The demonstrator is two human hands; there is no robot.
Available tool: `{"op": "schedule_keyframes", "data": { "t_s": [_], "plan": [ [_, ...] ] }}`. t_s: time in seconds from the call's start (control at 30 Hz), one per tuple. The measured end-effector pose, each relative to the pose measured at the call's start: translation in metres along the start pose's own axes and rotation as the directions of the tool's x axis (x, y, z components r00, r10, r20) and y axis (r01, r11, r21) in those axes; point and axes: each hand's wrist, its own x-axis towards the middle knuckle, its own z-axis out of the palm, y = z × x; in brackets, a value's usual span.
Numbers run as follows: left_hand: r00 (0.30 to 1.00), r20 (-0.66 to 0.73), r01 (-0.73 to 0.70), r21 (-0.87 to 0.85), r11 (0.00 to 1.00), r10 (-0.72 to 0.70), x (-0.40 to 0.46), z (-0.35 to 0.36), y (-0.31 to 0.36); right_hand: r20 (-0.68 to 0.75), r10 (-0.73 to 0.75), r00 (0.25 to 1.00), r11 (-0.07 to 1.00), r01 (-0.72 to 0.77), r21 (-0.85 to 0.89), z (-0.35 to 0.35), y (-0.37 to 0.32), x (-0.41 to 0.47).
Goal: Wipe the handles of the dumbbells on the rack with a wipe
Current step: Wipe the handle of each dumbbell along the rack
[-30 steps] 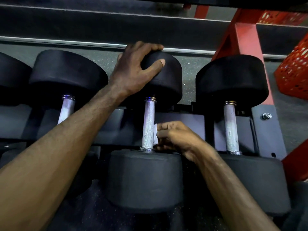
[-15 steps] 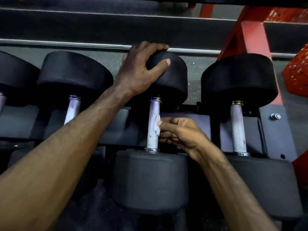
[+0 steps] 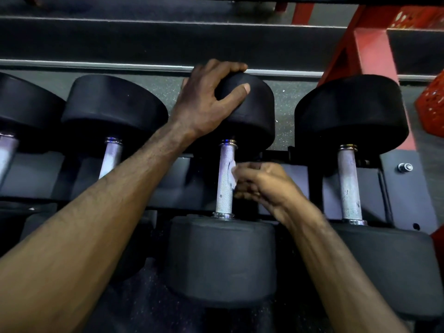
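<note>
A dark grey metal rack tray runs across the middle of the frame, carrying a row of black round-headed dumbbells. At centre, the left hand curls over the far head of the middle black dumbbell, fingers and thumb gripping its rim. The right hand pinches a small white wipe against the right side of that dumbbell's knurled silver steel handle. Speckled grey rubber flooring shows behind the heads. A red steel frame post rises at upper right, with a red perforated plastic crate at the right edge.
</note>
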Motion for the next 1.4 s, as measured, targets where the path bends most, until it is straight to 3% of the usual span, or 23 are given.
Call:
{"op": "schedule_keyframes", "data": {
  "t_s": [0.1, 0.3, 0.47, 0.67, 0.8, 0.93, 1.07, 1.23, 1.3, 1.4],
  "plan": [
    [1.0, -0.008, -0.004, 0.007, 1.0, 0.004, 0.0, 0.0, 0.0, -0.049, -0.007, 0.999, 0.995, 0.011, 0.097, 0.005, -0.011, 0.013],
    [1.0, -0.012, 0.002, 0.005, 1.0, -0.002, -0.001, 0.0, -0.002, 0.206, 0.22, 0.954, 0.975, -0.216, -0.041, -0.003, 0.006, -0.003],
    [1.0, -0.006, -0.002, 0.004, 1.0, 0.002, 0.002, 0.001, -0.001, 0.157, 0.172, 0.973, 0.921, -0.215, 0.324, 0.013, -0.007, 0.031],
    [1.0, -0.005, 0.011, 0.008, 1.0, -0.011, 0.0, 0.001, -0.001, 0.284, 0.223, 0.933, 0.952, -0.271, 0.144, 0.0, 0.011, 0.009],
    [1.0, -0.009, 0.001, 0.009, 1.0, -0.001, 0.0, 0.0, 0.0, 0.096, 0.073, 0.993, 0.977, -0.091, 0.194, 0.007, -0.005, 0.021],
    [1.0, -0.003, 0.01, 0.006, 1.0, -0.01, -0.001, 0.0, 0.001, -0.069, -0.18, 0.981, 0.978, 0.171, -0.121, 0.003, 0.004, 0.001],
    [1.0, -0.007, 0.015, 0.009, 1.0, -0.015, -0.001, 0.0, 0.0, -0.083, -0.362, 0.929, 0.835, 0.283, -0.473, -0.003, 0.017, -0.011],
    [1.0, 0.004, 0.009, 0.009, 1.0, -0.009, 0.0, -0.001, 0.001, -0.04, -0.541, 0.84, 0.644, 0.384, -0.662, -0.007, -0.01, 0.001],
    [1.0, -0.002, 0.0, 0.011, 1.0, 0.0, 0.0, -0.001, 0.0, 0.089, -0.575, 0.813, 0.528, 0.452, -0.719, -0.006, -0.01, -0.005],
    [1.0, -0.001, -0.005, 0.009, 1.0, 0.005, 0.0, 0.0, -0.002, 0.421, -0.555, 0.718, 0.22, 0.614, -0.758, -0.005, -0.005, -0.013]
  ]
}}
